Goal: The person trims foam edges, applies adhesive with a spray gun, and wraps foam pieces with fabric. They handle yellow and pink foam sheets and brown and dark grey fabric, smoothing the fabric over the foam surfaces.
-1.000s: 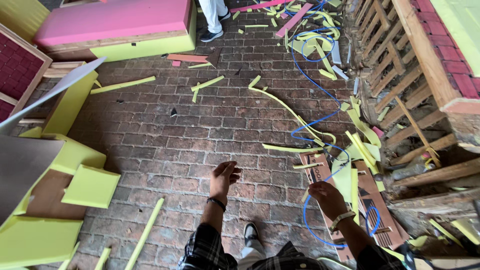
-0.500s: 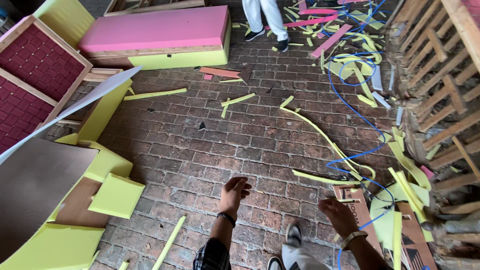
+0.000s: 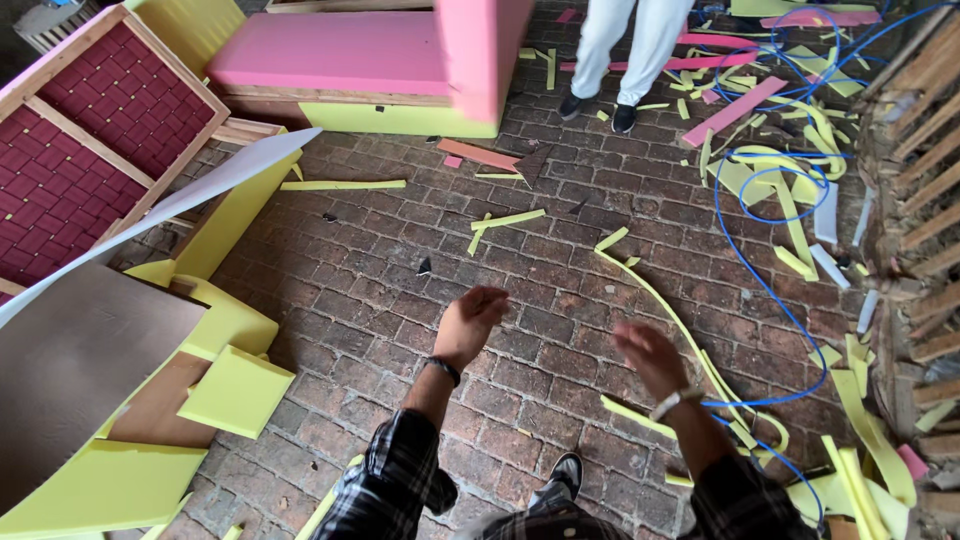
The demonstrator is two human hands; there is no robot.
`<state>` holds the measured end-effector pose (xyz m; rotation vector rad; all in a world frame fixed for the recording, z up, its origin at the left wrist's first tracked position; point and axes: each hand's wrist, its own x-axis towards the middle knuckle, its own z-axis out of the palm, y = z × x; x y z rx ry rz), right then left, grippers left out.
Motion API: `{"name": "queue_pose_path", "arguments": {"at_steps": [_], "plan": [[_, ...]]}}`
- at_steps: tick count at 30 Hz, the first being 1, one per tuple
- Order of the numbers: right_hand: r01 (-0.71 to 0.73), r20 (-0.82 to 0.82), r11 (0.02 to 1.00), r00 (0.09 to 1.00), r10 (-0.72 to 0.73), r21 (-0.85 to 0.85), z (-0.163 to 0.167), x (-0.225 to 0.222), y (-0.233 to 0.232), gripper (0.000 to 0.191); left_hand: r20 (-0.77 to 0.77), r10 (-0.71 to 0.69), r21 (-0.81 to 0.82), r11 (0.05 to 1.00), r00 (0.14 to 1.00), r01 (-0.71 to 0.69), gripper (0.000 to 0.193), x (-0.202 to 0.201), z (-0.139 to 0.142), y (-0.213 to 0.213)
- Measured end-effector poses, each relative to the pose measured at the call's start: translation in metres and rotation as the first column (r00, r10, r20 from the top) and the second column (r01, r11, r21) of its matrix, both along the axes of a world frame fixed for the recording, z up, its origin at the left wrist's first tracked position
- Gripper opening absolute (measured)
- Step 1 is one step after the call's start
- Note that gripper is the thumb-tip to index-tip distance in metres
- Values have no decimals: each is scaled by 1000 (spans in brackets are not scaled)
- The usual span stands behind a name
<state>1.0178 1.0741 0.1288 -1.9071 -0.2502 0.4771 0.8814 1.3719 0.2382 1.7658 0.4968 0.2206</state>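
Both my hands hang free over a brick floor [image 3: 400, 270]. My left hand [image 3: 470, 322] is loosely curled with a dark band at the wrist and holds nothing. My right hand [image 3: 648, 355] is blurred, fingers apart, with a pale bracelet at the wrist, also holding nothing. A long thin yellow foam strip [image 3: 660, 300] lies on the bricks just right of my right hand. My dark shoe [image 3: 566, 470] shows below between my plaid sleeves.
Yellow foam slabs [image 3: 235, 390] and a brown board [image 3: 70, 370] lie at the left. A maroon tufted panel [image 3: 75, 150] and a pink-cushioned frame [image 3: 350, 60] stand at the back. Another person's legs [image 3: 625, 50] stand beyond. A blue hose [image 3: 775, 300] and wooden frames [image 3: 925, 220] lie at the right.
The view has shifted left and forward. Both hands have risen and moved away from the foam strips and hose at the right; the right hand is now in motion.
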Motion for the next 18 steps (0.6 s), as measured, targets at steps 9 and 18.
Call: {"name": "queue_pose_path", "arguments": {"at_steps": [9, 18], "plan": [[79, 361, 963, 917, -171, 256, 145, 227, 69, 95, 83, -85, -69, 994, 993, 90, 29, 104, -23, 8], [-109, 213, 867, 977, 3, 487, 133, 374, 48, 88, 163, -144, -209, 962, 976, 177, 24, 179, 1, 14]]}}
